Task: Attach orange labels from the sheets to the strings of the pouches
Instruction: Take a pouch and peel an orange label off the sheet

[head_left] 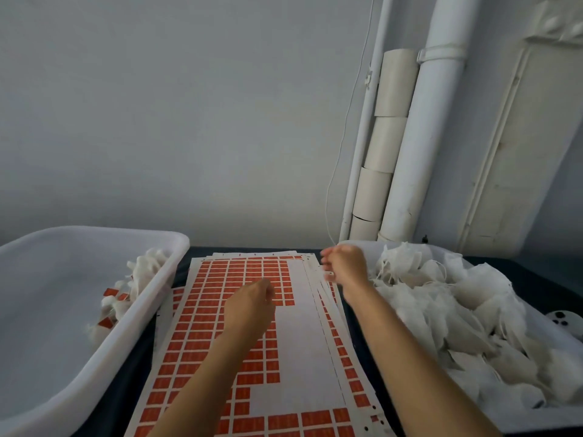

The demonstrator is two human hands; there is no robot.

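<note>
Left hand (pixel 250 305), at centre frame, hovers low over the top label sheet (pixel 303 335), fingers curled toward the orange labels (pixel 195 326); whether the fingertips pinch a label or merely touch the sheet cannot be told, since the back of the hand hides them. Right hand (pixel 345 266), right of centre and higher in the frame, is raised at the far right edge of the sheets, fingers loosely bent; it is blurred, and whether a string lies between them cannot be told. The hands are well apart. The sheets lie stacked on the dark desk (pixel 356 313) between two white tubs; the top sheet shows a bare strip on its right side where labels are gone. The right tub (pixel 536 419), at lower right of the frame, is heaped with white pouches (pixel 441 298) and loose strings. The left tub (pixel 157 279), at lower left, holds a few pouches with orange labels attached (pixel 113 294) in its far corner. Judged step: lifting the next label while the other hand fetches a pouch. The next move calls for peeling one label cleanly and folding it over a single string.
</note>
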